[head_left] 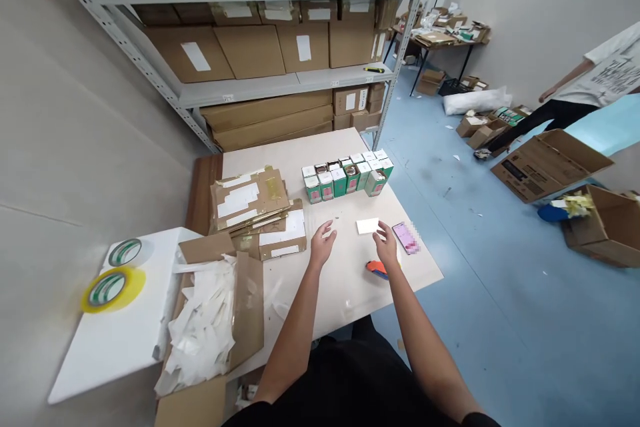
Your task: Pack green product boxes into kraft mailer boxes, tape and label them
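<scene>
While both forearms are reaching in over the worktop (340, 280), the left hand (323, 242) is hovering with its grip apart and holding nothing. The right hand (385, 243) is likewise curving with thumb and fingers parted beside a small white card (367, 226), though whether a fingertip is touching its right edge cannot be told at this scale. The card is lying flat in front of the green boxes (339, 181), within easy reach, presumably for handiness; the boxes are standing upright in close rows, probably so that their tops are facing the person. An orange tool (375, 268) is lying partly hidden by the right wrist, and a phone (406, 237) is resting to the right, near the worktop's edge.

To the left, a stack of flattened cardboard (250, 200) is crowding the left hand's side, and an open carton (249, 300) is holding white paper strips (200, 330). Tape rolls (131, 285) are lying on a white board (117, 340) farther left. Loaded shelving (270, 83) is closing off the far side, while another person (607, 73) is standing well apart at right
</scene>
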A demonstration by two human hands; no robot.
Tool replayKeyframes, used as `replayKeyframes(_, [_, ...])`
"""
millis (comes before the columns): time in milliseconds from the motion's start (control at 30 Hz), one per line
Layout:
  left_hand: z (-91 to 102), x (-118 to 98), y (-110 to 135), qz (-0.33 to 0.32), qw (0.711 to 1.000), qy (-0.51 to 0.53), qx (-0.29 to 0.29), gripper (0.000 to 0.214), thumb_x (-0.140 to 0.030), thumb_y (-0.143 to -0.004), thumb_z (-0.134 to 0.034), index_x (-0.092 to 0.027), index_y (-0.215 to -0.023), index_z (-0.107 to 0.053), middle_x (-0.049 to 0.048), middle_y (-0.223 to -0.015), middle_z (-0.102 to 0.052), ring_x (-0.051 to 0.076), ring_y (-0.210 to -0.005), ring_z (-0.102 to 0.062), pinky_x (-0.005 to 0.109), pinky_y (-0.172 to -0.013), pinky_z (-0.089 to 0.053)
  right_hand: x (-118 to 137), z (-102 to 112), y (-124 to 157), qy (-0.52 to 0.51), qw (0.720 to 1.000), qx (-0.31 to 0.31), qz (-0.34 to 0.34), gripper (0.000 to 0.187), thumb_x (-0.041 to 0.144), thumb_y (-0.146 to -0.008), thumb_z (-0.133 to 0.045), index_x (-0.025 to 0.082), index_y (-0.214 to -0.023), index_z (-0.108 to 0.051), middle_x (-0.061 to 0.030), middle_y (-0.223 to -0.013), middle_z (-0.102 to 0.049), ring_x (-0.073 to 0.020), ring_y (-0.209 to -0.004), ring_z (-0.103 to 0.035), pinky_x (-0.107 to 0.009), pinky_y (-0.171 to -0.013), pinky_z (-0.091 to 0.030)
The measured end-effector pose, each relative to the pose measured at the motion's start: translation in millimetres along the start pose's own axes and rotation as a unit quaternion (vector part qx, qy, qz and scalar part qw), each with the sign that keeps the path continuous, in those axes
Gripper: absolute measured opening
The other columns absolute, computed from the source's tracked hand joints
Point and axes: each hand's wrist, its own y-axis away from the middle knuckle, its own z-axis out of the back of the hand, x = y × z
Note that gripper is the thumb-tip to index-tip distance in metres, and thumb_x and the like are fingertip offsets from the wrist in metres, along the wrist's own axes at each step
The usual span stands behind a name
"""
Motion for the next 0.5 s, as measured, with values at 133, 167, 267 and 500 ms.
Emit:
replayKeyframes(133, [-37.0, -6, -14, 0.006, 1.000, -0.011, 0.009, 0.039, -0.032, -0.091, -0.072, -0.025, -0.130, -0.069, 0.0111, -0.143, -0.065, 0.027, -0.128, -0.063, 0.043, -0.103, -0.055, -8, 17, -42, -0.014, 1.000, -0.005, 0.006, 0.059, 0.041, -0.089, -0.058, 0.025, -0.146, -0.057, -0.0141, -0.149, -0.059, -0.0294, -0.125, -0.062, -0.045, -0.096, -0.057])
replayKeyframes(167, [-45.9, -7, -18, 0.005, 1.000, -0.013, 0.012, 0.039, -0.033, -0.091, -0.072, -0.025, -0.130, -0.069, 0.0114, -0.144, -0.064, 0.027, -0.127, -0.064, 0.044, -0.103, -0.055, -10, 21, -53, -0.017, 1.000, -0.003, 0.006, 0.059, 0.041, -0.089, -0.058, 0.024, -0.145, -0.057, -0.0147, -0.149, -0.059, -0.0295, -0.124, -0.063, -0.045, -0.096, -0.056])
replayKeyframes(267, [-69.1, -10, -31, 0.006, 1.000, -0.020, 0.014, 0.040, -0.034, -0.090, -0.073, -0.026, -0.130, -0.069, 0.0116, -0.144, -0.064, 0.027, -0.125, -0.064, 0.045, -0.103, -0.055, -15, 29, -89, -0.025, 1.000, 0.005, 0.005, 0.059, 0.040, -0.088, -0.057, 0.023, -0.144, -0.057, -0.0151, -0.148, -0.059, -0.0292, -0.122, -0.064, -0.045, -0.096, -0.056])
replayKeyframes(500, [-105.2, -5, -45, 0.036, 0.999, -0.039, 0.002, 0.041, -0.029, -0.089, -0.073, -0.025, -0.130, -0.069, 0.0114, -0.143, -0.065, 0.026, -0.123, -0.066, 0.042, -0.099, -0.057, -50, 46, -122, 0.030, 0.999, 0.040, -0.015, 0.060, 0.040, -0.086, -0.056, 0.022, -0.143, -0.057, -0.0150, -0.142, -0.063, -0.0280, -0.117, -0.066, -0.043, -0.092, -0.057])
